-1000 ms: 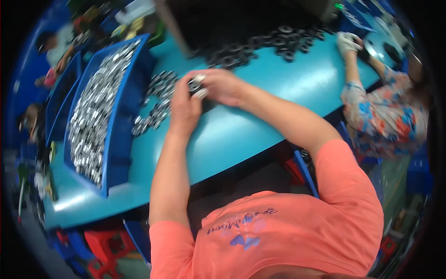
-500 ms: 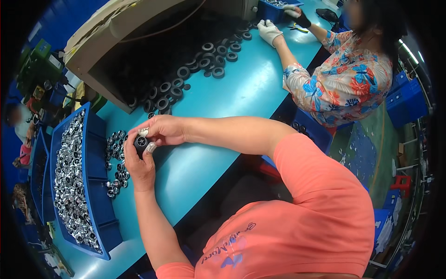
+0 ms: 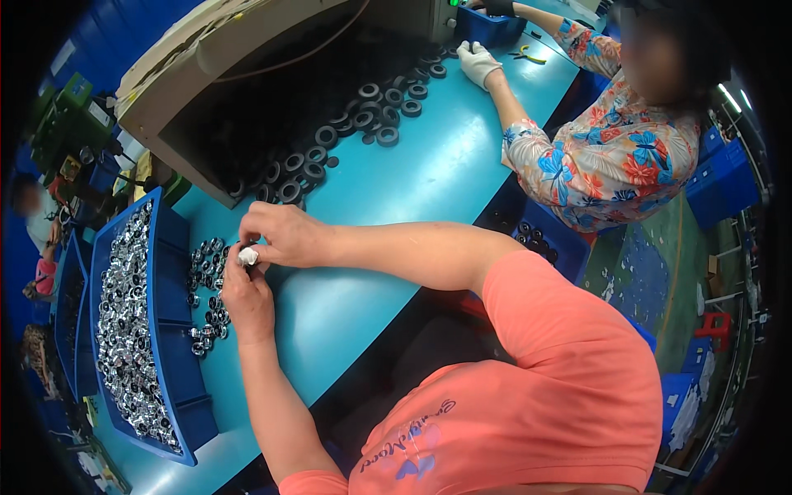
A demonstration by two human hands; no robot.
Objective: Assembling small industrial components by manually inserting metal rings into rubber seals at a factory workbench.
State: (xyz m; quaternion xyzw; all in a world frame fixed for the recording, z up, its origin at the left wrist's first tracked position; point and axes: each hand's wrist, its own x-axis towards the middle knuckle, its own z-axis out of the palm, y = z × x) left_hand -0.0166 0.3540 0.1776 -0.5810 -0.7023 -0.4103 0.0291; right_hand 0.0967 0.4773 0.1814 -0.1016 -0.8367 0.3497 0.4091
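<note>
Hundreds of shiny finished pieces fill the long blue tray (image 3: 177,330) at the far left, which suggests a good share of the work is done. Just right of it, a small pile of loose dark rings (image 3: 205,285) lies on the teal table (image 3: 429,177) — these look left to handle. Above that pile the left hand (image 3: 246,301) and the right hand (image 3: 276,235) meet, their fingertips pressed together around one small white-wrapped piece (image 3: 248,256), held off the table. Farther right, many more black rings (image 3: 346,140) spill from a big beige hood (image 3: 177,82) — plenty remains. At the far right, a co-worker's gloved hand (image 3: 478,62) rests on the table.
</note>
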